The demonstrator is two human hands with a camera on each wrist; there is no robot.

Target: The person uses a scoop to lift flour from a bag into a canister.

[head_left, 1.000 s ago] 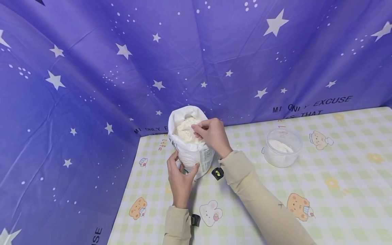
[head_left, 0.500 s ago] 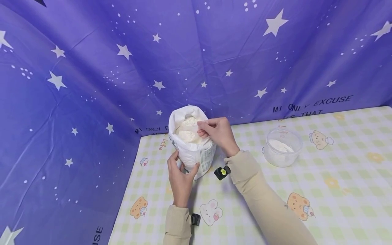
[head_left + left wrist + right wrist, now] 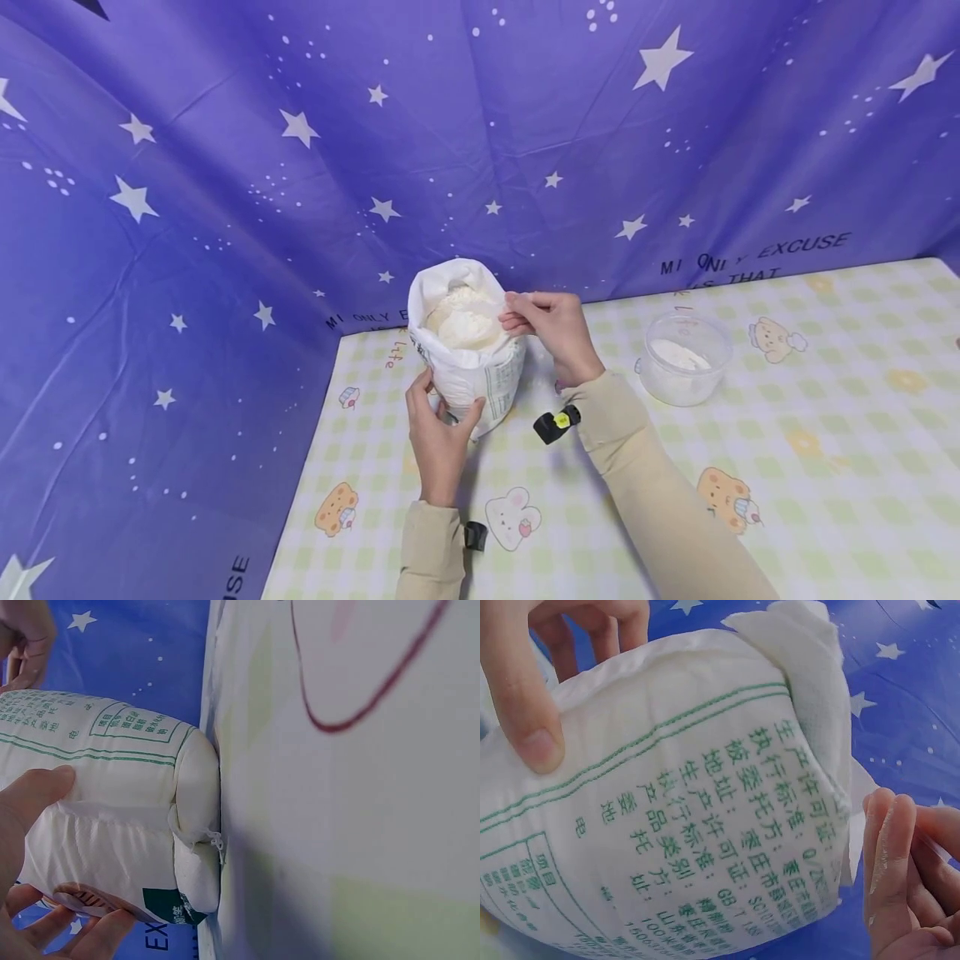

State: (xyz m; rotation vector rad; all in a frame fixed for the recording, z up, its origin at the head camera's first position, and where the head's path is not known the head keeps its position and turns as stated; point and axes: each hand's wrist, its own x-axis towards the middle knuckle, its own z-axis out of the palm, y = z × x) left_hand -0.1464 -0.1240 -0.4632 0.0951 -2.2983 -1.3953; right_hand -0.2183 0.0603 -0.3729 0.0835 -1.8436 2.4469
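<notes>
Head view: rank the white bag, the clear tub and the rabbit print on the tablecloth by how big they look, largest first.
1. White bag
2. Clear tub
3. Rabbit print
None of the three look alike in size here.

Left hand [image 3: 440, 440] grips the white bag [image 3: 480, 382] at seven o'clock. Right hand [image 3: 555, 330] is at its three-o'clock rim, clear tub [image 3: 677, 388] farther out!
</notes>
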